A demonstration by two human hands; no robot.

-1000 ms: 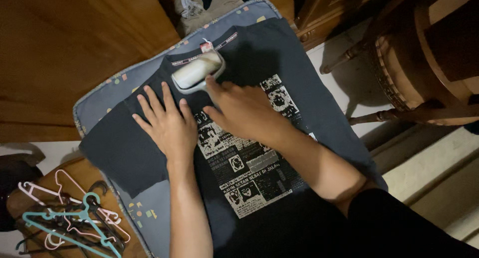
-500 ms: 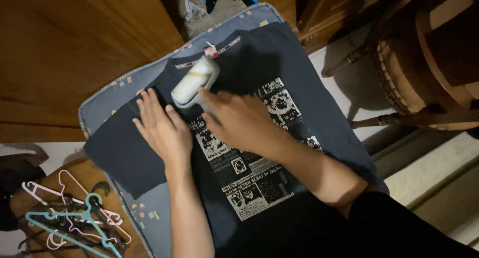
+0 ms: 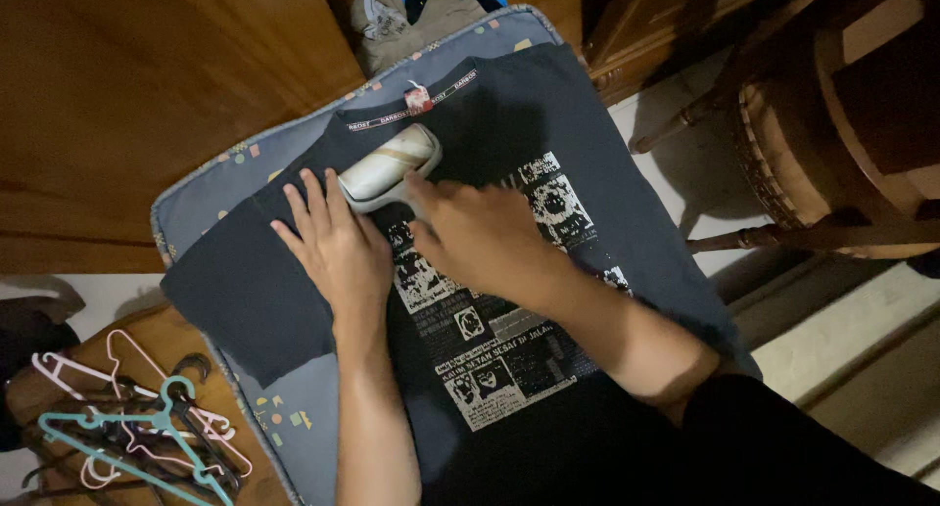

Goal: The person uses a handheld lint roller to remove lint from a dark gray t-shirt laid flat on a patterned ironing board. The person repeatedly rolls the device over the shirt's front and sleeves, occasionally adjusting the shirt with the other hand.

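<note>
A dark T-shirt (image 3: pixel 509 124) with a white printed panel lies spread on a blue-grey padded board (image 3: pixel 206 198). My right hand (image 3: pixel 480 237) grips the handle of a lint roller (image 3: pixel 389 165), whose pale roll rests on the shirt just below the collar. My left hand (image 3: pixel 338 247) lies flat on the shirt's left chest, fingers spread, right beside the roller.
A heap of plastic hangers (image 3: pixel 137 433) in teal, pink and black lies on a wooden surface at lower left. A wooden chair (image 3: pixel 832 124) stands at right. A wooden cabinet wall (image 3: pixel 127 85) fills the upper left, with crumpled clothes (image 3: pixel 401 12) behind the board.
The roller tilted up toward the collar half a second ago and has now come back down, lying flat just below the collar. My left hand stays pressed on the shirt.
</note>
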